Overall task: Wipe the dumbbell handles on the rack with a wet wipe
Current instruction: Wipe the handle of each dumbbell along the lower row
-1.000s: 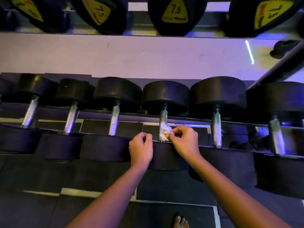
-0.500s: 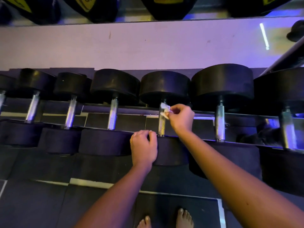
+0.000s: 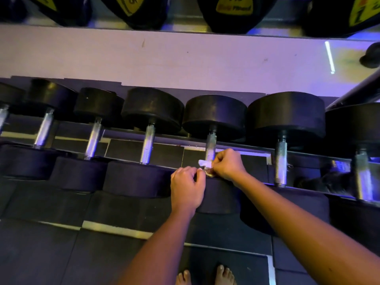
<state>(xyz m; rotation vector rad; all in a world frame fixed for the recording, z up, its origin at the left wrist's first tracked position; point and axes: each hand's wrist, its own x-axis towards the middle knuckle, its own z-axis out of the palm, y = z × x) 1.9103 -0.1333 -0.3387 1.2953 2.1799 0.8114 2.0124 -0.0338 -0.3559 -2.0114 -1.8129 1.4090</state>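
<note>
Room inventory, as you look down:
- Floor [image 3: 41, 254]: dark rubber mats laid in squares, with pale seam strips [image 3: 115, 230] between some.
- Rack [image 3: 255, 151]: metal rails catching blue glints.
- Pale pinkish surface [image 3: 164, 58] beyond it: scuffed. You cannot tell whether it is wall or floor.
- Streak of light [image 3: 329, 57]: white, on that surface at your right.
- Lighting: dim, violet-blue.

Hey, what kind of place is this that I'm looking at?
Most likely a gym's free-weights area: black dumbbells lie in a row on a metal rack, more weights with yellow labels sit on the tier above, and dark rubber mats cover the floor.
</note>
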